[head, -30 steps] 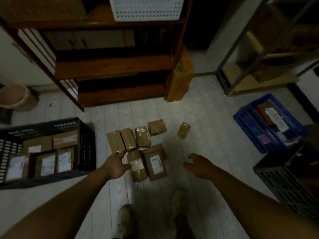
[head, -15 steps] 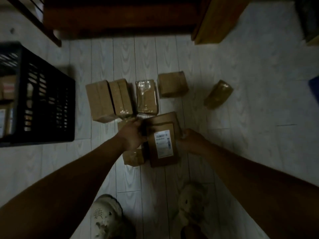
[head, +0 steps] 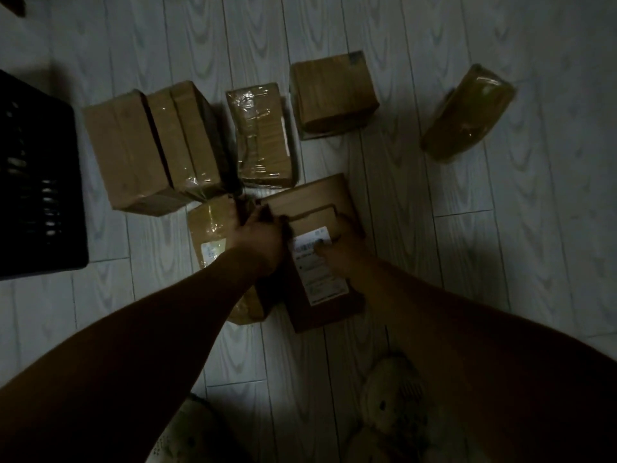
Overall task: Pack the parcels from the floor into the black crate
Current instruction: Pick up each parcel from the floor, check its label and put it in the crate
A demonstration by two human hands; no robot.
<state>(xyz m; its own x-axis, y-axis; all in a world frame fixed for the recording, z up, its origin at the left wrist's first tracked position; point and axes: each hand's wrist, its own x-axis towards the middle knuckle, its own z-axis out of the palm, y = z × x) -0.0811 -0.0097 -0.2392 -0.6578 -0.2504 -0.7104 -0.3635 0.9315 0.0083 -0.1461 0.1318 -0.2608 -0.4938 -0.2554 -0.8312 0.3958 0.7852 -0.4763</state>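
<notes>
Head view, left hand [head: 258,238] and right hand [head: 340,253] gripping labelled parcel [head: 320,282] edges, black crate [head: 40,195] left.

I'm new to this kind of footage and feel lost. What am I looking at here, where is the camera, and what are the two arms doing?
There is no machine: a person wears a camera on the head, looking down at a pale plank floor. The left hand and right hand grip opposite sides of a labelled parcel that overlaps another brown parcel. Five more brown parcels lie beyond, one apart at the right. The black crate stands at the left edge. The person's shoes show at the bottom.
</notes>
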